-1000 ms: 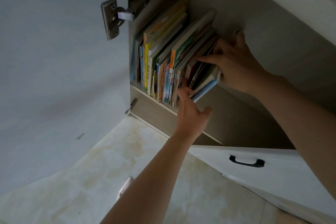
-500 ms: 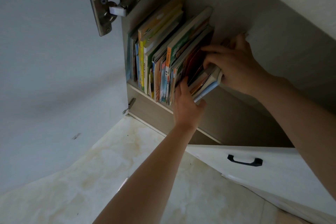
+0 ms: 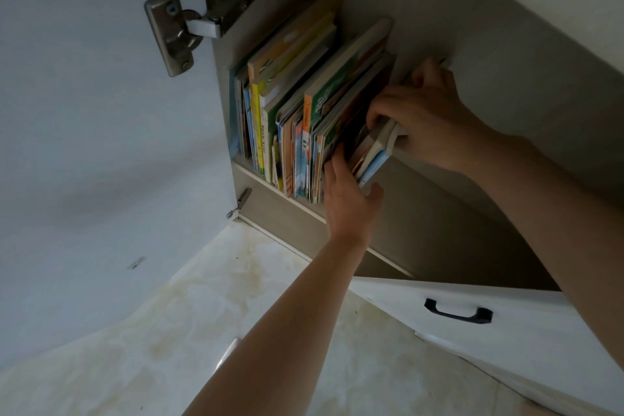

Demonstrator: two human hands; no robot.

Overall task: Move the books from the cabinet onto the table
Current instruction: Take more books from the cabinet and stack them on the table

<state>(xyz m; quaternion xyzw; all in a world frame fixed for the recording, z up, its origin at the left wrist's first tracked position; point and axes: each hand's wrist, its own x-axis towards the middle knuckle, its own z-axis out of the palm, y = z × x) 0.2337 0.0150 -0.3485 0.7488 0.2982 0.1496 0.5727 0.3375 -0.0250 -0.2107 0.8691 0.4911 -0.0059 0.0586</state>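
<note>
Your right hand (image 3: 435, 121) is inside the cabinet (image 3: 439, 27), its fingers (image 3: 385, 105) curled over the top of a small bundle of books (image 3: 373, 154) at the right end of the row, thumb side wrapped round the pale outer cover so the bundle is clamped between fingers and palm. That bundle leans out to the right, away from the rest, its lower corner jutting past the shelf edge (image 3: 266, 186) just below your fingers

Your left hand (image 3: 347, 199) reaches up from below with its fingers slipped into the gap between the leaning bundle and the upright books; the fingertips are hidden in there, so you cannot tell how far they curl, but the thumb (image 3: 373, 194) is spread out to the right under the bundle's blue-edged corner, touching or nearly touching it

To the left of your fingers the remaining row of books (image 3: 287, 105) stands upright on the shelf, packed against the cabinet's left wall. Further left of them the open door (image 3: 84, 111) hangs on its metal hinge (image 3: 196, 27). Below your right forearm sits a white drawer front with a black handle (image 3: 457, 312), and a pale stained floor (image 3: 169, 331) lies under your left arm
</note>
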